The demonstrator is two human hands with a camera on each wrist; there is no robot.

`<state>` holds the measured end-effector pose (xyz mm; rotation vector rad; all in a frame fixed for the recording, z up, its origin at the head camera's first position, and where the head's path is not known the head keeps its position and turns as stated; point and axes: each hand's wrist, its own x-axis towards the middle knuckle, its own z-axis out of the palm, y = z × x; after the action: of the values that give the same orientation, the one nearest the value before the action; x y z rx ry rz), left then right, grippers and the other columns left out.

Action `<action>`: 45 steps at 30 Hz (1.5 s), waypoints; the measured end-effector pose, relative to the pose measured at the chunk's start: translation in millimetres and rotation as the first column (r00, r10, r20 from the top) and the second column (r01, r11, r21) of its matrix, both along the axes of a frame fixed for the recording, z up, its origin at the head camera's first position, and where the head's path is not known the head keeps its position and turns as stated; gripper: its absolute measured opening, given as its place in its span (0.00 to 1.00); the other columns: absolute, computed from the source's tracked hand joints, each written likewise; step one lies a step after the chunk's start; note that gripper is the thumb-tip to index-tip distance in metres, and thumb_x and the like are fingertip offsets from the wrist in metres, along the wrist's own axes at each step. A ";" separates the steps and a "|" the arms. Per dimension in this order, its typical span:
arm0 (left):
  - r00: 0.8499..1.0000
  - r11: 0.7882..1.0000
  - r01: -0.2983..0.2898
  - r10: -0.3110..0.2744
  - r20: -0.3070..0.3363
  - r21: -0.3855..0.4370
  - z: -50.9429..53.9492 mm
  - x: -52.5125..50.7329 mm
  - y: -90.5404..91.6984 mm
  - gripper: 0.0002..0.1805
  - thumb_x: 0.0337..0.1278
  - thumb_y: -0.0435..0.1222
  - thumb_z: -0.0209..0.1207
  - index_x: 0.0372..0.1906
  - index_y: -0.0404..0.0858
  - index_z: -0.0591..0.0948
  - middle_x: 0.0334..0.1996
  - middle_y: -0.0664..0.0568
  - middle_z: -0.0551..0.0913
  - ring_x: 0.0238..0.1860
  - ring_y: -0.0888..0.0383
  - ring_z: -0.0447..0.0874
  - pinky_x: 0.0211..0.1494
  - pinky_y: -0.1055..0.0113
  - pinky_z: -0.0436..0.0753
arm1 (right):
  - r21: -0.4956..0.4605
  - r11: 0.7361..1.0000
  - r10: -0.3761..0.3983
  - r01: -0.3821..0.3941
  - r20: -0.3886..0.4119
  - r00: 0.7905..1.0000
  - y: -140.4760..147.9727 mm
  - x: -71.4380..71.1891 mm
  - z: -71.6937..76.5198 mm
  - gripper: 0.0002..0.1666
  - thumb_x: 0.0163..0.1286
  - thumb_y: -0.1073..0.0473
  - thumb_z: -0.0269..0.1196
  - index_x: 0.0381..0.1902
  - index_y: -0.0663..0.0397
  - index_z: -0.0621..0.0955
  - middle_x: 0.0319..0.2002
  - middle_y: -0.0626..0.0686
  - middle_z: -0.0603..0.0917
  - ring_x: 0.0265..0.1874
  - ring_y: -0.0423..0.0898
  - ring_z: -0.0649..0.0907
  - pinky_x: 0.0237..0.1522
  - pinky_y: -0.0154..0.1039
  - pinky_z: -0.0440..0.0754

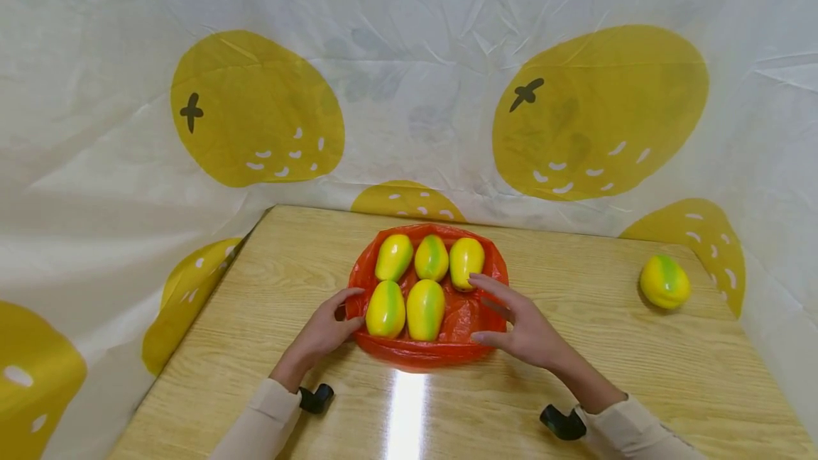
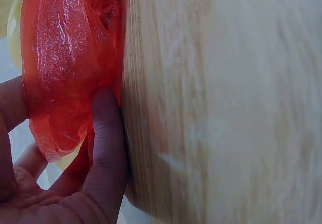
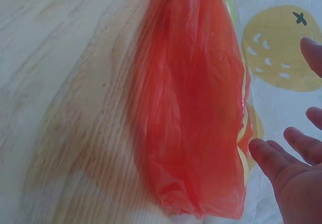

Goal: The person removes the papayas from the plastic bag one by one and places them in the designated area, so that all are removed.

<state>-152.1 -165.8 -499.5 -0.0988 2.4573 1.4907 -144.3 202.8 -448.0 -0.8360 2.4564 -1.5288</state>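
A red plastic bag (image 1: 427,355) lies spread wide on the table, its mouth facing up. Inside it several yellow-green mangoes (image 1: 425,309) sit in two rows; the front right part of the bag shows bare red plastic. At the bag's left side, my left hand (image 1: 324,326) holds the edge, and in the left wrist view the bag (image 2: 65,68) lies between fingers and thumb. My right hand (image 1: 533,331) is spread over the bag's right edge, fingertips near the back right mango (image 1: 466,261); nothing is in its grasp. Another mango (image 1: 664,281) lies apart on the far right.
The wood-grain table (image 1: 287,254) ends at the back against a white cloth (image 1: 418,91) printed with large yellow fruit. This cloth also hangs on both sides. A black wrist mount (image 1: 317,399) sits on each forearm.
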 end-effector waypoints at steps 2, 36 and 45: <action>1.000 1.000 -0.001 0.001 -0.001 0.002 -0.8 -0.2 -0.3 0.28 0.69 0.37 0.63 0.71 0.53 0.75 0.76 0.45 0.69 0.66 0.45 0.71 0.70 0.46 0.79 | -0.014 1.000 0.009 -0.009 0.003 1.000 -2.3 0.7 -0.7 0.46 0.64 0.62 0.74 0.78 0.54 0.68 0.78 0.69 0.64 0.76 0.70 0.64 0.66 0.67 0.73; 1.000 1.000 -0.004 0.004 0.007 0.007 -1.0 0.3 0.4 0.28 0.68 0.37 0.63 0.72 0.53 0.75 0.77 0.45 0.68 0.67 0.45 0.71 0.71 0.43 0.78 | -0.096 0.987 -0.090 0.130 0.338 0.937 -44.2 3.1 -8.7 0.49 0.66 0.57 0.72 0.80 0.57 0.62 0.79 0.63 0.65 0.77 0.69 0.65 0.73 0.62 0.73; 1.000 1.000 -0.008 0.008 0.008 0.005 -0.7 0.4 0.1 0.28 0.68 0.37 0.64 0.71 0.53 0.75 0.76 0.45 0.69 0.64 0.46 0.72 0.67 0.49 0.82 | -0.072 0.974 -0.171 0.213 0.376 0.911 -58.0 0.4 -10.1 0.50 0.65 0.57 0.73 0.80 0.55 0.62 0.80 0.60 0.64 0.78 0.66 0.65 0.75 0.65 0.68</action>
<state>-151.7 -165.7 -500.2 -0.1132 2.4494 1.4972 -143.8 144.8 -458.1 -0.2847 2.2435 -1.7173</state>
